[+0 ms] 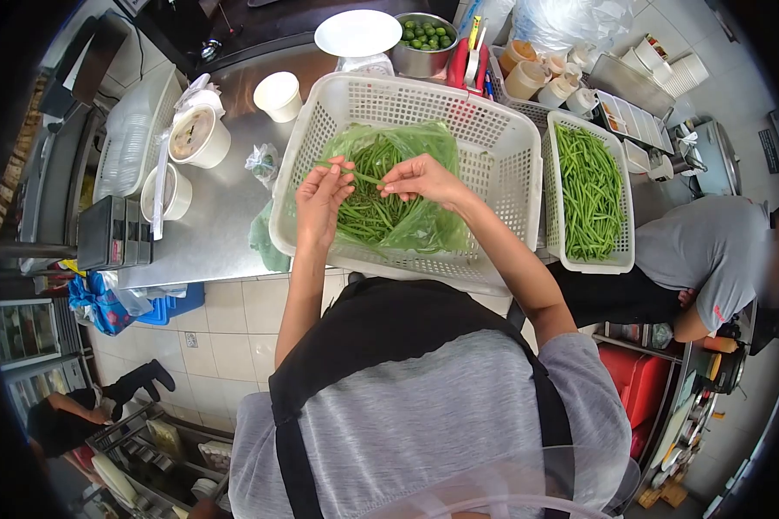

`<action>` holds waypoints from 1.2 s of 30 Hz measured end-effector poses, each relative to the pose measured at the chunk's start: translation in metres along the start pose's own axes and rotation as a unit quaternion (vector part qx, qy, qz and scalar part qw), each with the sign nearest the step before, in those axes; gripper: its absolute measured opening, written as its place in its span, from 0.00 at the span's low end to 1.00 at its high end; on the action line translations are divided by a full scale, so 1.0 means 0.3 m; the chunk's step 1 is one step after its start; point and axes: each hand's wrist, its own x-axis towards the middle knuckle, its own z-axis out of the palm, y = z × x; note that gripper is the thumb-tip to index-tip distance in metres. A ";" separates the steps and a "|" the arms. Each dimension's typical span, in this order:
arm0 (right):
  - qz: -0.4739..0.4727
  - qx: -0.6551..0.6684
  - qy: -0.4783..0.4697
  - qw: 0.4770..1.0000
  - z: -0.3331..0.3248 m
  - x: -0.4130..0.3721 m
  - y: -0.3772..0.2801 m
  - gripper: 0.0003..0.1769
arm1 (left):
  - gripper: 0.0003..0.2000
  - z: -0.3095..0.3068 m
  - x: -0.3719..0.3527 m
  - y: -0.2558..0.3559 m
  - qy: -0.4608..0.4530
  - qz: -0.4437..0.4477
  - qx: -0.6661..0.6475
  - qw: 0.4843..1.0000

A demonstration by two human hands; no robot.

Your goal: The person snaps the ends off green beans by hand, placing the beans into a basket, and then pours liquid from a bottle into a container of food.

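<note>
A: What is seen of the room?
B: A pale tiled floor (225, 304) and a brushed stainless-steel counter (216, 233); at its edge a white perforated plastic basket (521, 156) is placed.

A: And in the head view's middle?
B: Slender green beans (372, 212) are held in a translucent green plastic bag (439, 149), inside the basket. Above them, a single long green bean (368, 179) is pinched between left hand (325, 195) and right hand (426, 180).

A: How is that best done?
B: Probably with light fingertip pressure, the bean kept over the bag (bruising seems easy).

A: What is hidden?
B: The bean's ends are partly covered by fingers; the bag's underside cannot be seen.
</note>
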 end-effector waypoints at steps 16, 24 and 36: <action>-0.125 0.072 0.209 0.967 0.024 0.032 -0.008 0.01 | 0.10 0.027 -0.030 -0.009 0.009 0.000 -0.084 0.996; -0.136 0.428 0.168 0.878 0.106 0.015 -0.097 0.02 | 0.12 0.022 -0.008 -0.072 0.012 -0.077 -0.301 0.950; -0.052 -0.307 0.098 0.945 0.029 -0.038 -0.099 0.11 | 0.10 -0.007 -0.042 -0.014 -0.019 -0.015 0.191 0.981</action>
